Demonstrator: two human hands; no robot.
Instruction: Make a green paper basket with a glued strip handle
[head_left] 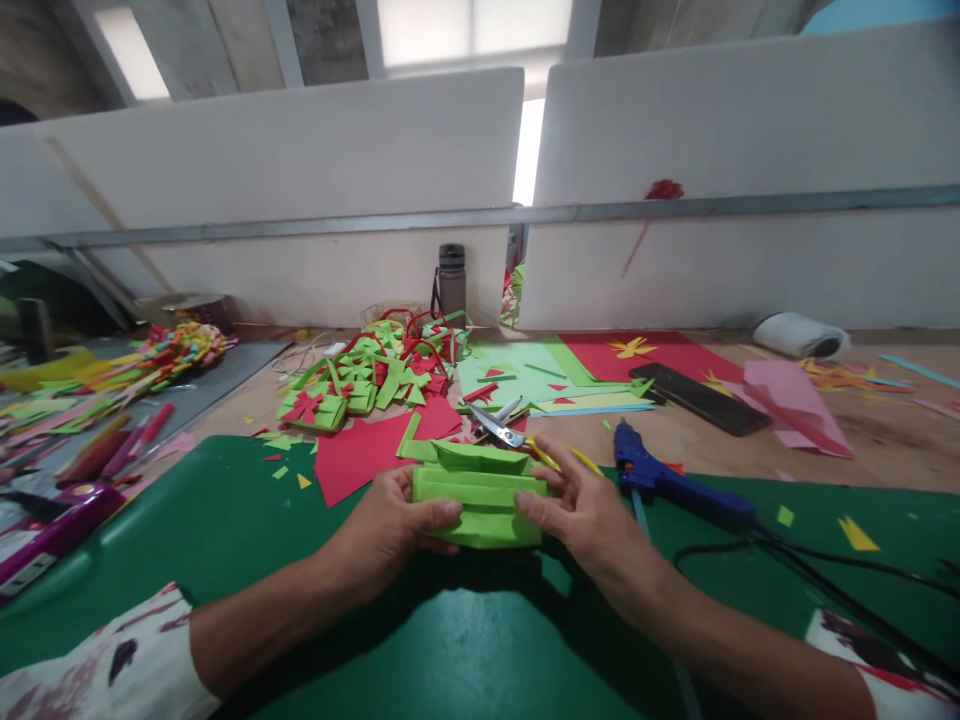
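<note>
Between my two hands is a folded piece of light green paper (480, 495), creased lengthwise and raised over the green mat. My left hand (405, 515) grips its left end, thumb on the front face. At the right end, my right hand (577, 500) pinches it the same way. Just behind the paper lie scissors (504, 430) with yellow handles, partly hidden by my right hand. Red paper (352, 458) rests on the mat behind my left hand. To the right of my right hand is a blue glue gun (675, 485) with its cord trailing right.
A heap of green and red folded paper pieces (375, 375) sits at the back. Behind the hands are a grey bottle (451, 283), a dark phone (701, 398) and pink paper (799, 405). A purple tool (56, 535) lies at left. White panels (300, 160) stand along the table's back.
</note>
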